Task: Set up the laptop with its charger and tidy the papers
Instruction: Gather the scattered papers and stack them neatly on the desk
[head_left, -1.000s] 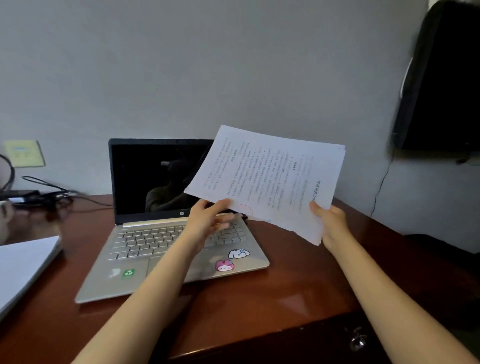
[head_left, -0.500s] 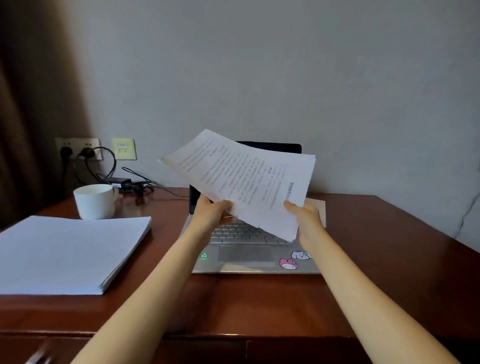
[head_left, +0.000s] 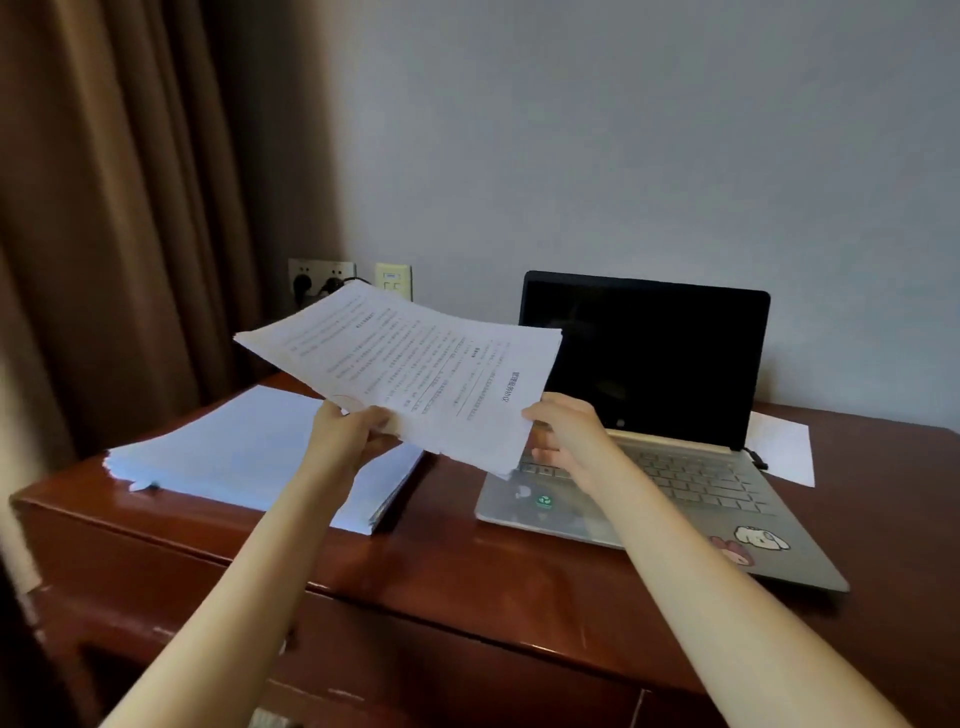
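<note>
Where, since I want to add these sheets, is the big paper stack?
Head view: the paper stack lies on the desk's left side, left of the open laptop.

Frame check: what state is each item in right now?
Laptop: open, screen dark.
Printed sheets: held up, tilted, above the desk.
Left hand: grips the sheets' near corner.
Right hand: grips their right edge.
Paper stack: flat on the desk.
Wall socket: plugs in.

printed sheets (head_left: 415, 374): aloft, tilted | paper stack (head_left: 249, 452): flat, left on desk (head_left: 519, 571) | laptop (head_left: 644, 364): open, screen dark
</note>
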